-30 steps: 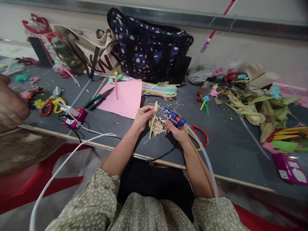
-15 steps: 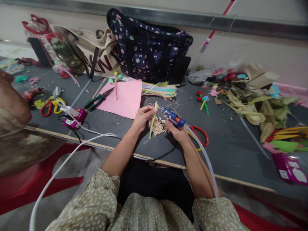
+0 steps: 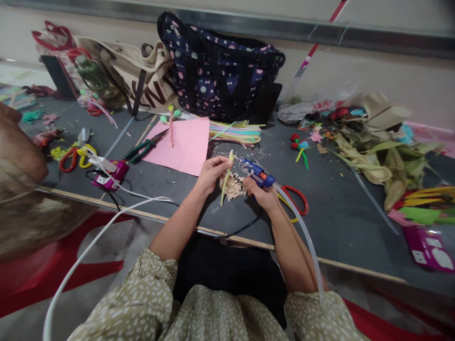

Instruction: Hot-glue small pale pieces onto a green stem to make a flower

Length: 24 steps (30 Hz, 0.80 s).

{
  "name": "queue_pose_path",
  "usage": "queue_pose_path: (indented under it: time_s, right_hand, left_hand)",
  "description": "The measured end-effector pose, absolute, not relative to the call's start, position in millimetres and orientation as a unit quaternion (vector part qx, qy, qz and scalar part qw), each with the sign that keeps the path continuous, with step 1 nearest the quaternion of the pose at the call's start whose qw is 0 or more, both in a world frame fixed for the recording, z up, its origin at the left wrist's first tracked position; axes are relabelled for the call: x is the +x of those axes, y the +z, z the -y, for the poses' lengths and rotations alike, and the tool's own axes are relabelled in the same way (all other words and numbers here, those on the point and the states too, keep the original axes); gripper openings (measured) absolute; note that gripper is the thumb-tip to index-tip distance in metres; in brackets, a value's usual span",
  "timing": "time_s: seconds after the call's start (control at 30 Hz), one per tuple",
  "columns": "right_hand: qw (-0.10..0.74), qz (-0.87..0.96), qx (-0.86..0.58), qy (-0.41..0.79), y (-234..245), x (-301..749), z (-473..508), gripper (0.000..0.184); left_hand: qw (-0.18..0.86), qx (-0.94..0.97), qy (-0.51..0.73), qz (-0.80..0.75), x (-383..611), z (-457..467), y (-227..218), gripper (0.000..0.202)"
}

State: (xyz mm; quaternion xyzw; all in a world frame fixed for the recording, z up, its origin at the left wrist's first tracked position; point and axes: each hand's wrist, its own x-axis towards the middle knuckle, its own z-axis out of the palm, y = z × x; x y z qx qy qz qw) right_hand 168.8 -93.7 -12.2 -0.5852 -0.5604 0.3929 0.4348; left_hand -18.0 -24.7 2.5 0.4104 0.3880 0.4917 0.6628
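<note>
My left hand [image 3: 212, 173] pinches a thin yellow-green pipe cleaner [image 3: 224, 189] near its pale upper end, and the stem hangs down below the fingers. In my right hand [image 3: 260, 193] is a blue hot glue gun [image 3: 258, 173], its nozzle pointing left, close to the top of the pipe cleaner. A long translucent glue stick [image 3: 309, 237] curves out of the gun's back end. Beneath both hands lies a heap of small pale pieces [image 3: 234, 187]. Red-and-yellow-handled scissors [image 3: 302, 201] rest partly hidden behind my right hand.
Pink paper [image 3: 192, 151] carries a pink stem with green tips; green-handled pliers [image 3: 145, 147] overlap it. Behind lie bundled pipe cleaners [image 3: 241, 133] and a dotted navy bag [image 3: 227, 71]. Dried husks [image 3: 380, 161] pile up at right. A white cable [image 3: 103, 232] crosses the table edge; another person's arm [image 3: 21, 147] is left.
The glue gun's nozzle has shifted slightly to the right, away from the top of the pipe cleaner. My left hand has hardly moved.
</note>
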Motion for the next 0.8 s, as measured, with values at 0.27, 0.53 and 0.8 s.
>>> queue_pose_path:
  time_s: [0.27,0.53,0.8]
  right_hand:
    - [0.421,0.571,-0.579,0.402,-11.1,169.1,92.6,0.048]
    - [0.41,0.582,-0.574,0.404,-13.1,171.1,91.5,0.047]
    - [0.412,0.575,-0.589,0.39,-12.1,173.5,90.4,0.046]
  left_hand:
    - [0.662,0.41,0.495,-0.385,-18.3,23.7,-1.0,0.029]
    - [0.659,0.41,0.49,-0.397,-18.1,24.4,1.9,0.031]
    - [0.659,0.408,0.495,-0.393,-17.8,24.3,2.3,0.028]
